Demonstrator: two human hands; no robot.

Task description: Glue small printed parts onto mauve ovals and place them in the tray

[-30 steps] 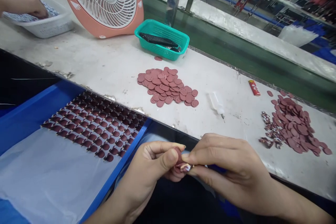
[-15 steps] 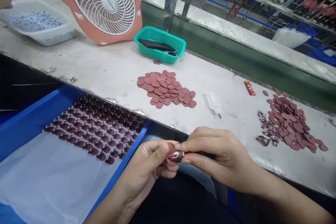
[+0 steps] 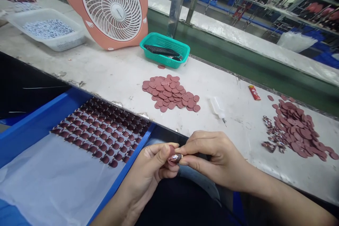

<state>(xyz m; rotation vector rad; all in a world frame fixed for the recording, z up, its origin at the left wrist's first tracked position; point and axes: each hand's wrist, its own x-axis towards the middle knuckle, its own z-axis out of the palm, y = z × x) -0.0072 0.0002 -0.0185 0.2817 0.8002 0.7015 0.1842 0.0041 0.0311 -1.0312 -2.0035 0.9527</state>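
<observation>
My left hand and my right hand meet over the front edge of the white work bench. Between their fingertips is a small maroon disc with a patterned piece on its face, pinched by both thumbs and fingers. A loose pile of pinkish-red discs lies ahead of my hands. Further right is a second pile of discs, with small patterned pieces along its left side. Rows of maroon pieces stand in a blue tray near my left hand.
A white plastic sheet lines the tray's front. On the bench are a glue bottle, a red tube, a teal basket, a white basket of patterned pieces and a pink fan.
The co-worker's hand has left the white basket. The view has swung, shifting the bench in frame. My hands have drawn closer together, with the disc still pinched between them.
</observation>
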